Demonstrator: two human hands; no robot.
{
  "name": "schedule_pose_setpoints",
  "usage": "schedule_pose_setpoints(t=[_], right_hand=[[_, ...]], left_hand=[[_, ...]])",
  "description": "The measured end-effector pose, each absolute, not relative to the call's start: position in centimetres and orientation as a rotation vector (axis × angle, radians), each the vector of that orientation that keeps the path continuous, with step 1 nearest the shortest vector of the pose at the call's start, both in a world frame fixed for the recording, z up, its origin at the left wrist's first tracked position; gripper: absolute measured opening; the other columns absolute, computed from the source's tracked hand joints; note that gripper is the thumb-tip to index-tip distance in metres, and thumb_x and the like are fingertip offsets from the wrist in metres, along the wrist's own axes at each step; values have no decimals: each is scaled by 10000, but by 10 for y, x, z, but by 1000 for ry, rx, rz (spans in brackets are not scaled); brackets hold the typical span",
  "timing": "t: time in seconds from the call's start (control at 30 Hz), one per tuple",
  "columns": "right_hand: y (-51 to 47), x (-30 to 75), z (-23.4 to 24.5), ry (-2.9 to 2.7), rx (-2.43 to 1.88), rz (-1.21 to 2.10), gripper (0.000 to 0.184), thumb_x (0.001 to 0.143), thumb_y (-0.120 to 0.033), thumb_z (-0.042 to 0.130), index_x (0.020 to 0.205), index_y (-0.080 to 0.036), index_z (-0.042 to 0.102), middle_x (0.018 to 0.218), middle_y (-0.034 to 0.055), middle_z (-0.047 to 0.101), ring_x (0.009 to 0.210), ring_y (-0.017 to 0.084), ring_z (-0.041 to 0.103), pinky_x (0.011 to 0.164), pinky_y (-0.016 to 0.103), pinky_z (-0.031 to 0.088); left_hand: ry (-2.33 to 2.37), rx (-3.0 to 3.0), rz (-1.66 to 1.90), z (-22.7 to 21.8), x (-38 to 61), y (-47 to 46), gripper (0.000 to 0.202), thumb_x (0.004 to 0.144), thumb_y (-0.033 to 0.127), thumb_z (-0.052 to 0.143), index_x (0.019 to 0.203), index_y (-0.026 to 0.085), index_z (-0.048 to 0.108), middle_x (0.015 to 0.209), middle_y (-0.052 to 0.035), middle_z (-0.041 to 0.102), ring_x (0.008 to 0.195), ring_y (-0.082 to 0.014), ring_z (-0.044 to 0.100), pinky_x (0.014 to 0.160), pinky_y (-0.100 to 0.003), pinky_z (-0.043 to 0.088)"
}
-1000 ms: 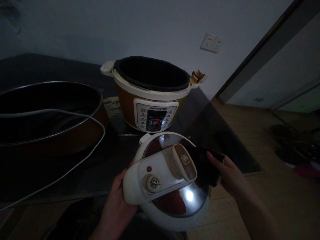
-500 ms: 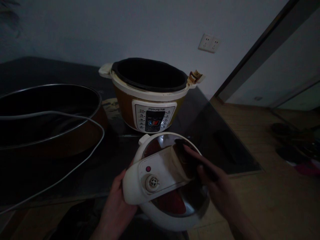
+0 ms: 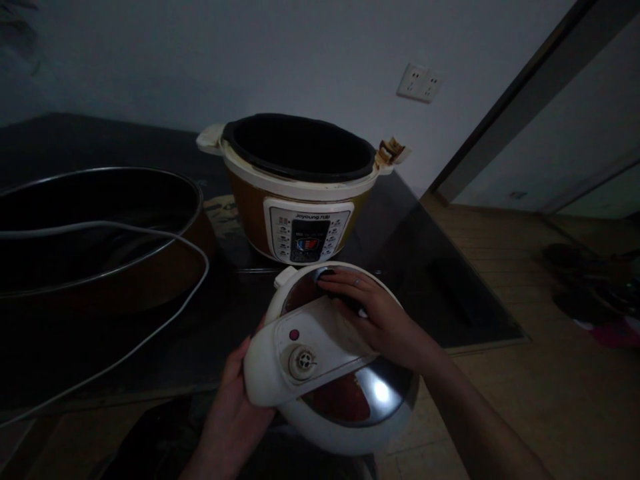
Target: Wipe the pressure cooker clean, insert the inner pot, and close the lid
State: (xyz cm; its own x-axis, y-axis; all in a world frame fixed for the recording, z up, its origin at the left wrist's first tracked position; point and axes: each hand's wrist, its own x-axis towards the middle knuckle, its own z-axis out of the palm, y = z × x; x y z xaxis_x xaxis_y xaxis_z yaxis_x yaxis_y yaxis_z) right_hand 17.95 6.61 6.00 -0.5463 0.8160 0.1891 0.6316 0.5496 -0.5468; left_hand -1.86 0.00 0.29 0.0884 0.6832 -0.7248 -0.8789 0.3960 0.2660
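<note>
A person's right hand (image 3: 373, 312), a ring on one finger, presses a dark cloth (image 3: 350, 302) to the raised handle of a cooker lid (image 3: 327, 350), the fingers held together and the thumb tucked in, cloth pinched between. Much of the cloth is hidden under the palm. The left hand (image 3: 243, 400) is wrapped around the lid's white end, its thumb along the side; the other fingers are mostly out of sight beneath. The lid, white-rimmed with a shiny top, a vent knob and a reddish button, is held tilted in front of the person at the near edge of a dark desk (image 3: 410, 267); whether it touches the desk cannot be told. Just beyond it stands a Joyoung electric cooker (image 3: 300, 188), uncovered, its control panel facing the person and one side handle browned and broken-looking. To the left sits a wide round pan (image 3: 125, 287), a pale cord (image 3: 207, 265) looping across it. Behind rises a pale wall (image 3: 300, 53) with a double socket (image 3: 419, 83); at right, wooden flooring (image 3: 485, 267) lies in dim light.
</note>
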Motion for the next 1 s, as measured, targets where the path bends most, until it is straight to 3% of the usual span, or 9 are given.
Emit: schedule_pose_setpoints(t=[0.1, 0.27, 0.47, 0.53, 0.63, 0.7, 0.87, 1.0], right_hand=[[61, 179, 60, -2386, -1162, 529, 365, 953, -219, 455, 1297, -205, 575, 1339, 63, 605, 1336, 206, 450, 1103, 450, 402], [31, 189, 51, -2503, -1097, 272, 555, 866, -104, 483, 1409, -217, 453, 1456, 46, 503, 1446, 239, 282, 1163, 561, 261], [-5, 201, 34, -2506, -1096, 97, 594, 921, -175, 466, 1494, -217, 313, 1486, 48, 455, 1473, 236, 204, 1174, 574, 217], [-15, 206, 27, -2511, -1077, 41, 600, 939, -221, 471, 1509, -232, 281, 1450, 34, 494, 1471, 223, 198, 1191, 559, 171], [-29, 215, 19, -2580, -999, -36, 586, 938, -171, 428, 1506, -213, 292, 1403, -6, 538, 1467, 164, 187, 1218, 464, 83], [-35, 224, 15, -2606, -979, -42, 587, 924, -122, 401, 1499, -202, 309, 1386, -14, 551, 1453, 132, 227, 1217, 405, 137], [-43, 251, 11, -2493, -1031, 118, 589, 909, -103, 429, 1481, -219, 354, 1316, 37, 626, 1402, 186, 368, 1056, 411, 477], [-40, 260, 14, -2111, -1226, 218, 512, 925, -141, 451, 1405, -318, 473, 1361, 23, 596, 1380, 237, 412, 1031, 451, 492]], left_hand=[[914, -278, 1194, 5, -16, 0, 411, 963, 190, 360, 1339, 189, 525, 833, -55, 756, 867, -250, 728, 921, -432, 525], [920, -271, 1198, 4, -16, -1, 403, 963, 204, 372, 1334, 169, 526, 932, -71, 758, 926, -266, 717, 917, -443, 527], [900, -343, 1173, 4, -20, -2, 367, 954, 204, 378, 1251, 197, 593, 908, -61, 760, 938, -267, 712, 890, -426, 539], [911, -341, 1175, 6, -21, -2, 366, 946, 199, 393, 1254, 195, 592, 887, -56, 758, 921, -266, 716, 883, -429, 543], [931, -317, 1188, 9, -19, -2, 373, 943, 190, 396, 1265, 181, 584, 828, -53, 749, 886, -265, 723, 878, -445, 544], [931, -321, 1188, 10, -19, -1, 379, 940, 190, 400, 1272, 183, 582, 800, -48, 743, 874, -261, 725, 881, -445, 542], [911, -317, 1176, 7, -18, 1, 388, 949, 197, 374, 1278, 192, 579, 783, -48, 742, 877, -250, 725, 899, -432, 534], [895, -299, 1177, 4, -19, 0, 383, 948, 191, 377, 1268, 194, 587, 780, -46, 747, 862, -250, 728, 885, -423, 543]])
